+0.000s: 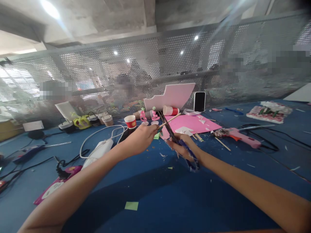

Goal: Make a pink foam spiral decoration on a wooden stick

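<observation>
My left hand (141, 138) is closed, its fingers pinching a thin wooden stick (173, 118) that points up to the right. In my right hand (183, 145) is a pair of scissors (172, 135) with dark blades and blue handles; the blades point up and away, crossing close to the stick. Whether they touch the stick I cannot tell. Just beyond my left hand are two small pink curled pieces (143, 115) with green tops. Behind the scissors lies a pink sheet (194, 124) with white paper scraps on it.
A red paper cup (130, 122) stands beyond my left hand; stacked cups (171, 110) lie sideways before a pink foam board (172, 97). A pink glue gun (239, 136) lies right. A white power strip (99, 153), cables and a purple socket box (58, 184) are left. A phone (199, 101) stands behind.
</observation>
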`<state>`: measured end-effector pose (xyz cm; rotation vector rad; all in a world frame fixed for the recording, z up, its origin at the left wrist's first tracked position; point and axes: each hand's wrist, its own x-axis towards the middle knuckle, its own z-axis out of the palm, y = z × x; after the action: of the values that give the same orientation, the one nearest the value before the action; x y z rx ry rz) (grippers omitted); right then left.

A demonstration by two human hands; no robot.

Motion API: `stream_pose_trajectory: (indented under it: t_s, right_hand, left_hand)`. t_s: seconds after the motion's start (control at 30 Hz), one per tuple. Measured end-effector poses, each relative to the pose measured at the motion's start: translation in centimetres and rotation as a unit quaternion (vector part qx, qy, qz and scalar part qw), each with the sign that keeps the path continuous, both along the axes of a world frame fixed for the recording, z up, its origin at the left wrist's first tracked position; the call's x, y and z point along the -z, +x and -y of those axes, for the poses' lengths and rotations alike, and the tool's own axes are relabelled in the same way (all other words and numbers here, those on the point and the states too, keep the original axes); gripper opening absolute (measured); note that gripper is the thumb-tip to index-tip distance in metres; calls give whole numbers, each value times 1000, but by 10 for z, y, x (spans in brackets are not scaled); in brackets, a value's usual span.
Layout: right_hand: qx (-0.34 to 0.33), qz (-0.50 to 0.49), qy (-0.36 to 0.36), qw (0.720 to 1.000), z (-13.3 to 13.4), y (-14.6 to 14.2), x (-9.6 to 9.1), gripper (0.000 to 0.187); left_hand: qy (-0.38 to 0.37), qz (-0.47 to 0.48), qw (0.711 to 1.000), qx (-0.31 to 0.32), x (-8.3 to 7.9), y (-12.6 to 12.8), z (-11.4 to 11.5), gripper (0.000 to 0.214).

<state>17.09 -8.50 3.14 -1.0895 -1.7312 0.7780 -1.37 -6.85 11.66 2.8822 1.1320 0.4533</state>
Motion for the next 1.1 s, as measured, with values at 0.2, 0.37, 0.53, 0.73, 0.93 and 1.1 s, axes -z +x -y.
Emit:
stream_pose_trajectory:
  t_s: [0.2, 0.37, 0.53, 0.73, 0.93, 1.1]
  right_hand:
    - [-35, -15, -7, 999, 1, 0, 1, 25]
    - [-4, 38, 38, 999, 2, 0, 1, 28]
    - [-44, 13, 3, 999, -1, 1, 5, 30]
    - [-83, -21, -28, 996, -4, 2, 6, 34]
    - [-92, -45, -30, 994, 0, 2, 3, 33]
    - [-91, -33, -19, 995, 0, 2, 0, 32]
  left_hand:
    - [-13, -8, 1000, 14, 3, -1, 0, 22]
    - [58, -57, 996, 31, 11, -6, -2, 22]
    - [52, -78, 995, 46, 7, -7, 0, 26]
    - [36, -89, 994, 49, -1, -5, 5, 29]
    - [45, -111, 992, 32, 0, -3, 5, 30]
    - [137, -213, 967, 41, 2, -2, 8, 28]
